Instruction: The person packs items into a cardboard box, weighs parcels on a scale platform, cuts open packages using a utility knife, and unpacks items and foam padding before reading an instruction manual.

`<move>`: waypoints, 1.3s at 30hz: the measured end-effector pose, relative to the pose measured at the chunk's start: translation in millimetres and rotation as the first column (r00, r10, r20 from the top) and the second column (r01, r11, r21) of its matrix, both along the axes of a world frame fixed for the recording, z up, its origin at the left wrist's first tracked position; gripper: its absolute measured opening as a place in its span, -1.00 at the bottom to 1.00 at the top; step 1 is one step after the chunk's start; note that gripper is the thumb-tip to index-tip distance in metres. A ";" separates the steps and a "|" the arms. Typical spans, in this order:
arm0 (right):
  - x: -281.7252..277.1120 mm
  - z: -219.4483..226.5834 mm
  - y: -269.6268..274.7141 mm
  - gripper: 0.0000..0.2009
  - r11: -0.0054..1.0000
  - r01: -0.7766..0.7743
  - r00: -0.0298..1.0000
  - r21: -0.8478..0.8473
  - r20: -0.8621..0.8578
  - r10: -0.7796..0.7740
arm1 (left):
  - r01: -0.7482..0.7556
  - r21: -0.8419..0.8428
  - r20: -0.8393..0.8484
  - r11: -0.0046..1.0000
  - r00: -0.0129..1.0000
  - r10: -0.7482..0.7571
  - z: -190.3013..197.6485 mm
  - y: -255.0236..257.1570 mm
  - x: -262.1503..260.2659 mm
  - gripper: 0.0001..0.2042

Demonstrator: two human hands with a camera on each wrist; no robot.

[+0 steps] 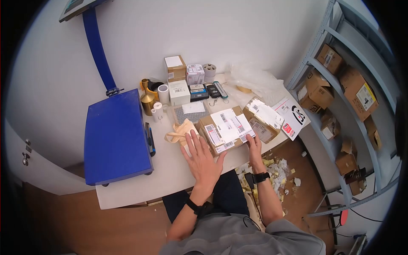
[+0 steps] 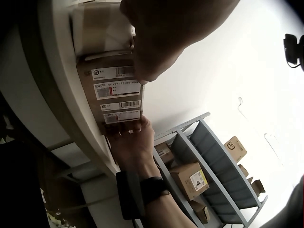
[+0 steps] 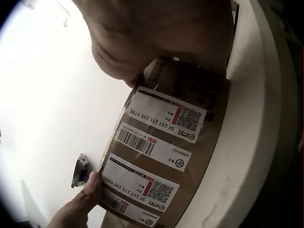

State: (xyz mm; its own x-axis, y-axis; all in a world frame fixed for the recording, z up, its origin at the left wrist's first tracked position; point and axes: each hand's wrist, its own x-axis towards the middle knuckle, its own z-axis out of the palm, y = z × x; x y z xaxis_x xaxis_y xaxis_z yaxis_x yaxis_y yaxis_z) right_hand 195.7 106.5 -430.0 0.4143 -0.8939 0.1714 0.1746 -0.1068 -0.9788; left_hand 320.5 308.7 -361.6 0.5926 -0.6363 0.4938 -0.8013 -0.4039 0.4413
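Observation:
A taped cardboard box [image 1: 228, 127], covered with white shipping labels, lies near the table's front edge. My left hand [image 1: 203, 163] is at its left side with fingers extended, next to a beige cloth bag [image 1: 183, 129]. In the right wrist view that left hand's thumb [image 3: 93, 183] touches the box's edge. My right hand [image 1: 255, 152] grips the box's right front corner. The left wrist view shows the right hand [image 2: 133, 147] with fingers bent at the end of the labelled side. A second labelled box [image 1: 264, 121] stands just right of the first.
A blue platform scale [image 1: 117, 138] fills the table's left end. Small boxes [image 1: 175, 68], tape rolls [image 1: 163, 93] and a brass-coloured bottle [image 1: 147, 102] stand behind. On the right are a white printed envelope [image 1: 293, 117], clear plastic wrap [image 1: 255, 80] and a grey shelf [image 1: 340, 85] with cartons.

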 end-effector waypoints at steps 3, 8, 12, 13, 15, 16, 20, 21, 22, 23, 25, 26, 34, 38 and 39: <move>-10.8 -8.5 7.3 -0.54 0.999 0.034 0.995 0.013 0.094 -0.035 | -0.012 -0.047 -0.064 0.999 0.998 0.009 -17.3 4.0 -4.1 -0.26; -20.4 32.6 43.1 -0.52 0.965 0.200 0.955 -0.172 0.255 -0.152 | 0.096 -0.040 0.101 0.995 0.991 -0.092 -19.1 7.7 -0.8 -0.26; -20.4 100.9 61.0 -0.54 0.899 0.211 0.972 -0.383 0.178 -0.153 | 0.174 -0.271 -0.034 0.947 0.981 -0.190 -0.4 3.4 7.6 -0.27; -16.2 111.2 63.4 -0.54 0.856 0.204 0.979 -0.475 0.108 -0.173 | 0.170 -0.271 -0.032 0.947 0.982 -0.186 0.5 1.5 10.5 -0.27; -9.9 115.6 67.1 -0.56 0.810 0.210 0.973 -0.548 0.033 -0.230 | 0.163 -0.346 -0.036 0.924 0.982 -0.186 0.4 -2.9 14.5 -0.25; -7.6 117.0 68.4 -0.56 0.804 0.197 0.976 -0.561 0.033 -0.216 | 0.149 -0.361 -0.036 0.921 0.984 -0.174 1.5 -3.5 15.9 -0.25; -2.4 130.6 86.3 -0.52 0.656 0.269 0.962 -0.705 0.157 -0.225 | 0.201 -0.421 -0.092 0.884 0.961 -0.262 11.8 4.4 17.9 -0.21; -0.9 139.5 93.1 -0.52 0.602 0.276 0.959 -0.750 0.175 -0.222 | 0.228 -0.472 -0.109 0.852 0.943 -0.314 16.2 7.4 19.7 -0.19; 4.5 151.7 99.8 -0.52 0.525 0.285 0.956 -0.802 0.199 -0.214 | 0.191 -0.460 -0.104 0.867 0.958 -0.266 22.6 11.0 20.3 -0.19; 4.3 164.4 106.7 -0.52 0.601 0.264 0.963 -0.754 0.242 -0.119 | 0.216 -0.600 -0.139 0.770 0.920 -0.366 31.6 14.3 18.6 -0.16; 27.0 173.5 114.0 -0.52 0.726 0.200 0.947 -0.658 0.320 0.028 | 0.212 -0.722 -0.122 0.659 0.898 -0.423 47.0 36.4 33.6 -0.13; 36.1 176.6 114.5 -0.51 0.769 0.175 0.941 -0.614 0.335 0.054 | 0.170 -0.770 -0.102 0.615 0.919 -0.382 53.1 48.9 40.2 -0.13; 212.2 163.5 181.7 -0.55 0.840 -0.366 0.892 -0.401 0.107 0.440 | -0.183 -0.705 -0.153 0.685 0.983 0.105 74.6 152.7 132.8 -0.21; 318.9 135.4 202.0 -0.50 0.806 -0.418 0.891 -0.418 -0.017 0.453 | -0.445 -0.330 0.030 0.832 0.876 0.481 67.1 203.6 237.2 -0.36; 327.1 138.7 209.7 -0.49 0.803 -0.424 0.893 -0.419 -0.047 0.448 | -0.422 -0.309 -0.005 0.852 0.897 0.442 56.7 210.5 260.6 -0.38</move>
State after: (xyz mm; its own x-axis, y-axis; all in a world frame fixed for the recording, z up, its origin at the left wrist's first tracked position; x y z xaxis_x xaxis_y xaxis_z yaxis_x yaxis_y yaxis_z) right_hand 522.8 316.2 -291.3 0.7233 -0.4643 0.5111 0.3484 -0.3936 -0.8507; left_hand 581.1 519.2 -304.9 0.7347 -0.1426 0.6632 -0.6066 -0.5757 0.5482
